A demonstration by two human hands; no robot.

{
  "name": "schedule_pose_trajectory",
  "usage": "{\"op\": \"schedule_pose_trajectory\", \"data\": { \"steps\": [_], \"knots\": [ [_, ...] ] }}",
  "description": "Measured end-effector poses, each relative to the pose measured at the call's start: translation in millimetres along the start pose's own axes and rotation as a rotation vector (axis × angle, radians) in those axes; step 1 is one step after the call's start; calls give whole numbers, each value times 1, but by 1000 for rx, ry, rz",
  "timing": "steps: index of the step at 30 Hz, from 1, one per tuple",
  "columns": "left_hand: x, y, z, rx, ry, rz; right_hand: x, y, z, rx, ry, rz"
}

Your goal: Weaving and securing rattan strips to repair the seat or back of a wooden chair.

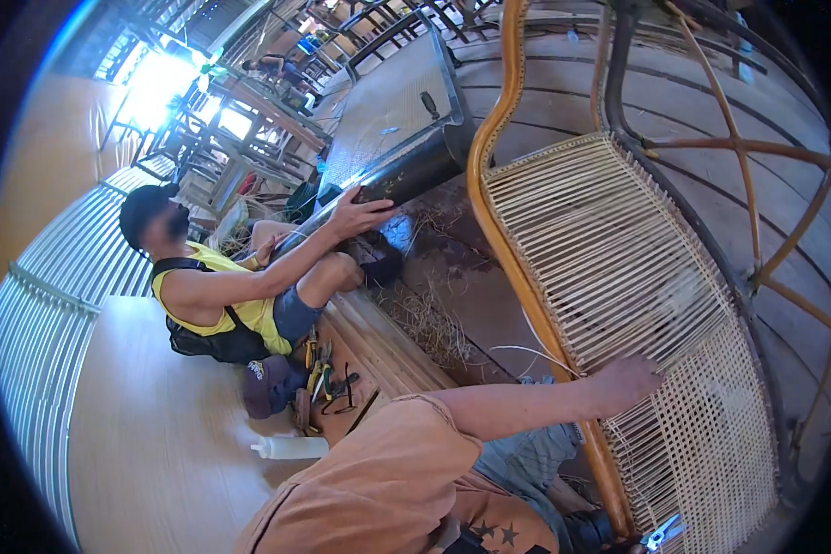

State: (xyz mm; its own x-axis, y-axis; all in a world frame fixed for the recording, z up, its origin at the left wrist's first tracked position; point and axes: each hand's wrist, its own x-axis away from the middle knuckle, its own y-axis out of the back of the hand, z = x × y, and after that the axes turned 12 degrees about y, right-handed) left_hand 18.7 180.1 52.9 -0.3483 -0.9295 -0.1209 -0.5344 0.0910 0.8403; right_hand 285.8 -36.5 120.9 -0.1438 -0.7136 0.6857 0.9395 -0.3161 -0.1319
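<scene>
A curved wooden chair frame (491, 175) stands tilted before me, with pale cane strands (577, 235) stretched across it. Toward its lower end the strands become a tighter cane weave (720, 415). My left hand (630, 383) rests on the cane where the two meet, its fingers curled in; what they pinch, if anything, is hidden. A loose cane strip (531, 351) arcs out over the frame's left edge. Close to the bottom edge, a pair of pliers (662, 533) shows its metal jaws against the weave. My right hand does not show.
At left a co-worker (222, 286) in a yellow top sits with one hand on a dark-framed woven panel (388, 111). Pliers (319, 369), a cap (272, 383) and a white squeeze bottle (289, 448) lie beside the bench. Cane scraps (434, 323) litter the floor.
</scene>
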Motion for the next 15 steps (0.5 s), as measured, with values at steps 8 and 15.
{"op": "schedule_pose_trajectory", "data": {
  "steps": [8,15],
  "knots": [
    [-3,-3,-2,-41,106,104,18,27,1,92,32,-150],
    [27,11,-24,-42,76,-166,92,34,33,599,352,-78]
  ]
}}
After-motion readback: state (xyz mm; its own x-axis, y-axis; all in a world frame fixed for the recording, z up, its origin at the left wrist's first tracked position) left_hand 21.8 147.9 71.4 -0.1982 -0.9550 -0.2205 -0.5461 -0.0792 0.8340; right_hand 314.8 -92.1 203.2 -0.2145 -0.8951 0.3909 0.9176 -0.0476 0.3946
